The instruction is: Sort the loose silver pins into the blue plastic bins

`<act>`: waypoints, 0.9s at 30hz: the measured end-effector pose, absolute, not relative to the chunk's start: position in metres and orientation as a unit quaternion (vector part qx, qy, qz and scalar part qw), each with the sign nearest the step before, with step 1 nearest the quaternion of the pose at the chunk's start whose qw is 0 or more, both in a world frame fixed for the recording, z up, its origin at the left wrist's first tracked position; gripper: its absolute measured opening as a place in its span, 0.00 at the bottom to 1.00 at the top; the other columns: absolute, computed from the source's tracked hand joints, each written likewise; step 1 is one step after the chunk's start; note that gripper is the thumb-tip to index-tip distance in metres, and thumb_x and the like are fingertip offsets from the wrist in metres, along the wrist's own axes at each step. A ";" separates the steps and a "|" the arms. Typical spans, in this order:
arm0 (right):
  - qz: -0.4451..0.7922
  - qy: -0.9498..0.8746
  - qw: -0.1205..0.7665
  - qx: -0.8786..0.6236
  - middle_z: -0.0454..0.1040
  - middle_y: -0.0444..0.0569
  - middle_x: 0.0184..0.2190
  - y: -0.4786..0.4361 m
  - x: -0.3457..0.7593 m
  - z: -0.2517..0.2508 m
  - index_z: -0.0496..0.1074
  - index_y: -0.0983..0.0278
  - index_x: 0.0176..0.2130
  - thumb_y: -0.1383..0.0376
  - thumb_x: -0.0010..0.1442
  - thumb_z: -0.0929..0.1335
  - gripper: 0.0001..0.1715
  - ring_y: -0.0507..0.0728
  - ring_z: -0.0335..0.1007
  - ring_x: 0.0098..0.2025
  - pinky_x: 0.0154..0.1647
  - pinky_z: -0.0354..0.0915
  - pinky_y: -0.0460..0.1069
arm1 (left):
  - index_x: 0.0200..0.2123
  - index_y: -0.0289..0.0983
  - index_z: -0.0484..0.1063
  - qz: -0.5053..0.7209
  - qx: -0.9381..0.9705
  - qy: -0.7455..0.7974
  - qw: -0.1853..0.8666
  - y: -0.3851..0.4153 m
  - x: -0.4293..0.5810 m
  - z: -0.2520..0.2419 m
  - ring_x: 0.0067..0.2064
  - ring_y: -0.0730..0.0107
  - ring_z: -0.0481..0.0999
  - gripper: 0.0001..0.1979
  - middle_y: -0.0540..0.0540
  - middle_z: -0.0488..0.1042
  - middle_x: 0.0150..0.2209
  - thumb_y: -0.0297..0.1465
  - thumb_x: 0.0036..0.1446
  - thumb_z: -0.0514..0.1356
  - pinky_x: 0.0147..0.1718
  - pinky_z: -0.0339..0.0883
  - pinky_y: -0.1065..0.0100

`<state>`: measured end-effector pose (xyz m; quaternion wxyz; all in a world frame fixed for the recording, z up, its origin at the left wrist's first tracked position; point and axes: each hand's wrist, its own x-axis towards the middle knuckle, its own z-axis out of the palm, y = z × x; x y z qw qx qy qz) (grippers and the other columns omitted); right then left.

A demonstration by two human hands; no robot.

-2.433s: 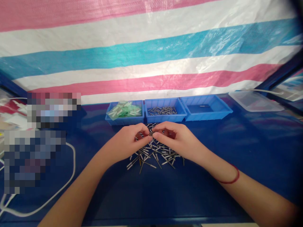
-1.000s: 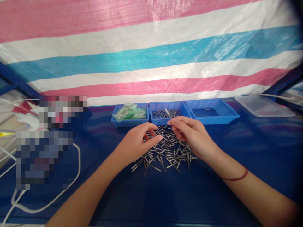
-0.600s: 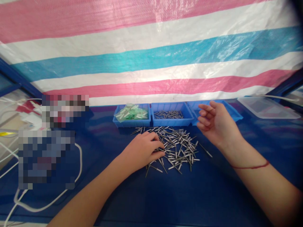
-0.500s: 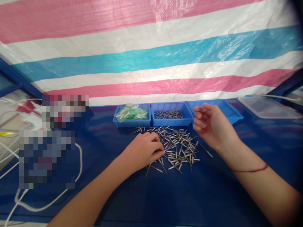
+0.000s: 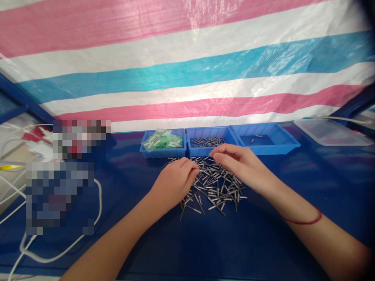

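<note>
A pile of silver pop rivets (image 5: 222, 187) with thin stems lies loose on the blue table. My left hand (image 5: 177, 179) rests at the pile's left side, thumb and fingers pinched together; whatever is between them is hidden. Over the pile's back right part is my right hand (image 5: 244, 164), its fingers curved and their tips close to the thumb. I cannot make out anything in that pinch. Behind the pile, the middle blue bin (image 5: 205, 152) holds many rivets. In the right blue bin (image 5: 272, 149) lie a few small metal pieces.
The left blue bin (image 5: 164, 154) contains green-tinted plastic bags with pieces inside. A clear plastic lid (image 5: 331, 132) lies at the back right. White cable (image 5: 99, 203) loops across the table's left side, beside blurred-out items. A striped sheet (image 5: 187, 78) hangs behind the bins.
My right hand has moved left and down from over the right bin to the pile, its fingers drawing together. My left hand has shifted slightly up and left, its fingertips closer together.
</note>
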<state>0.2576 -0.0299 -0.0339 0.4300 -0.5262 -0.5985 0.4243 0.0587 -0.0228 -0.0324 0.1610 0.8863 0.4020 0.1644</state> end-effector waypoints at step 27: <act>0.416 -0.617 0.469 -0.475 0.77 0.49 0.34 -0.044 0.238 -0.038 0.76 0.63 0.32 0.58 0.54 0.70 0.10 0.56 0.72 0.36 0.37 0.67 0.51 | 0.38 0.36 0.73 0.259 0.818 0.395 0.329 -0.023 0.062 -0.030 0.34 0.72 0.71 0.11 0.47 0.73 0.35 0.37 0.61 0.55 0.33 0.65 0.71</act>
